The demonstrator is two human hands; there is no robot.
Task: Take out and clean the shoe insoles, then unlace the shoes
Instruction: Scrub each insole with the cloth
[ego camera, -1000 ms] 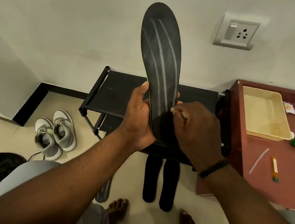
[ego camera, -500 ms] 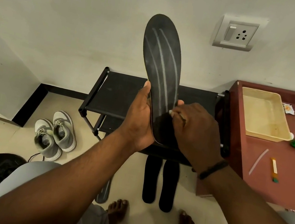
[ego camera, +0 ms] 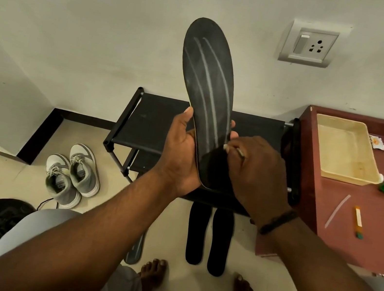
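We've got the long black foam insole with pale grey streaks [ego camera: 204, 96] held upright in front of the wall, heel end down, with our left hand [ego camera: 181, 153] wrapped around its lower edge, thumb on one side and fingers behind. Our right hand [ego camera: 255, 172] is curled against the heel area, pinching something small and pale at its fingertips, too small for us to say whether it's a brush, a cloth or a scraper. Two more plain black insoles [ego camera: 208, 238] lie side by side on the tiled floor just below the black fabric shoe rack [ego camera: 153, 123], and the grey-and-white laced sneakers [ego camera: 71, 180] sit off to the left, laces not yet undone. For cleaning this one, we reckon it's best to keep the left hand's hold firm near the heel so the thing doesn't flop, and work short strokes along those streaks rather than across.
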